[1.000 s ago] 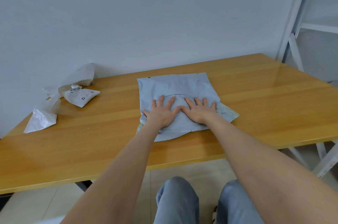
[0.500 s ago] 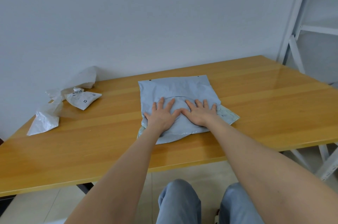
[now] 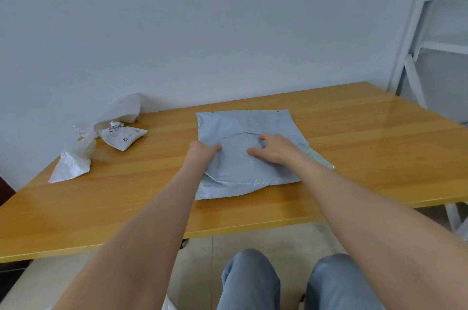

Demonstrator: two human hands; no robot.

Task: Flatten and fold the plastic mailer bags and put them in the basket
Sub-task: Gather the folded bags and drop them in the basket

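While flat on table (image 3: 367, 137), grey mailer (image 3: 243, 173): left edge in pinch of left hand (image 3: 202, 154), middle in grip of curled right hand (image 3: 277, 150).

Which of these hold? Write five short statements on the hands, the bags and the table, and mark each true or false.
1. The grey mailer lies on the table. True.
2. Both hands are on the crumpled white bags. False: the left hand and the right hand are on the grey mailer; the white bags lie apart at the left.
3. A basket stands beside the grey mailer. False: no basket is in view.
4. The left hand grips the grey mailer's left edge. True.
5. A second bag shows a corner from under the grey mailer's right side. True.
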